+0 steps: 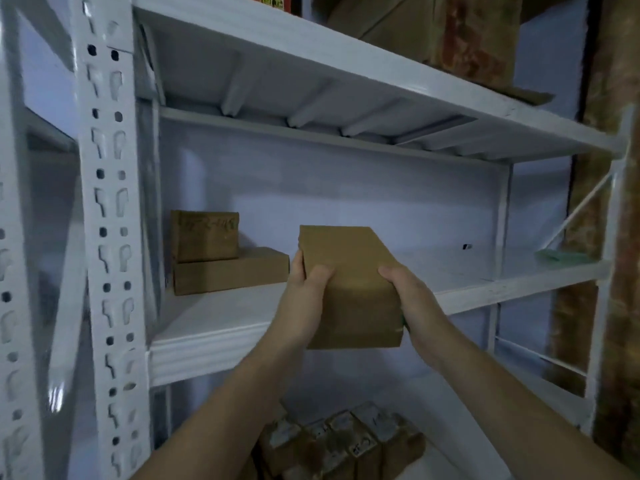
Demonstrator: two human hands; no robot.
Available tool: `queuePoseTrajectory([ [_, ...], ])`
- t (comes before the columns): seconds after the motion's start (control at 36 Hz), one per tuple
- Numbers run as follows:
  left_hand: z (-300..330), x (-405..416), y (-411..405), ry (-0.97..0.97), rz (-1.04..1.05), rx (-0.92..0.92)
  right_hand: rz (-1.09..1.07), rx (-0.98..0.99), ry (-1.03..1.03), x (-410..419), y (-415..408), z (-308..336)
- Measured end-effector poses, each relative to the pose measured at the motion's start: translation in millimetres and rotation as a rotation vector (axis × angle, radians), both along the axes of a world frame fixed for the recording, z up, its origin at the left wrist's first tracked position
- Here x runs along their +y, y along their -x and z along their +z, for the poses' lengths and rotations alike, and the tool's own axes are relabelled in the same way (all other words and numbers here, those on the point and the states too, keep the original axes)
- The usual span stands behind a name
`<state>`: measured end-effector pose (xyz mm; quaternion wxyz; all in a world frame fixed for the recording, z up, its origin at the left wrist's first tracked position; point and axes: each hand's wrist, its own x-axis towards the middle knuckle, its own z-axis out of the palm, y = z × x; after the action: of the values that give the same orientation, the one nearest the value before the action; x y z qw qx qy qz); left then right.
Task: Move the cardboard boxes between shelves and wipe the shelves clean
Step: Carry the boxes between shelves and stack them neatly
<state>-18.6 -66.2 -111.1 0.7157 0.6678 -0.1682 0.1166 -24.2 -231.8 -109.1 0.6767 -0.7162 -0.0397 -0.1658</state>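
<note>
A plain brown cardboard box (349, 271) is held over the front edge of the white middle shelf (221, 327). My left hand (306, 296) grips its left side with the thumb on top. My right hand (408, 292) grips its right side the same way. At the left back of that shelf a small box with writing (204, 235) sits on a flat wide box (230, 275). Several labelled boxes (339, 445) stand packed together on the shelf below.
A perforated white upright (107, 237) rises at the left. The upper shelf (346, 57) carries large cartons (415, 22). A greenish cloth (561, 256) lies at the far right of the middle shelf. Brown rough pillars (620, 237) stand beyond the rack.
</note>
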Motion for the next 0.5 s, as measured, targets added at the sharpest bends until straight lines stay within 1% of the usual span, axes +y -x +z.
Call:
queuePoseTrajectory([
  [0.11, 16.8, -23.4, -40.0, 0.033, 0.097, 0.136, 0.077, 0.081, 0.071, -25.7, -54.3, 18.3],
  [0.22, 27.1, -42.2, -73.8, 0.111, 0.161, 0.239, 0.122, 0.143, 0.139, -42.8, -101.9, 29.6],
  [0.31, 27.2, -48.7, -101.7, 0.1, 0.195, 0.284, 0.179, 0.158, 0.199, -52.6, -131.7, 33.6],
  [0.39, 26.2, -43.5, -141.4, -0.01, 0.324, 0.249, 0.214, 0.151, 0.223, -54.3, -157.2, 36.5],
  [0.44, 31.6, -38.0, -157.9, -0.185, 0.446, 0.183, 0.224, 0.14, 0.23, -52.5, -173.8, 37.5],
  [0.5, 41.5, -34.5, -162.7, -0.32, 0.522, 0.143, 0.232, 0.142, 0.252, -49.8, -187.5, 38.8],
])
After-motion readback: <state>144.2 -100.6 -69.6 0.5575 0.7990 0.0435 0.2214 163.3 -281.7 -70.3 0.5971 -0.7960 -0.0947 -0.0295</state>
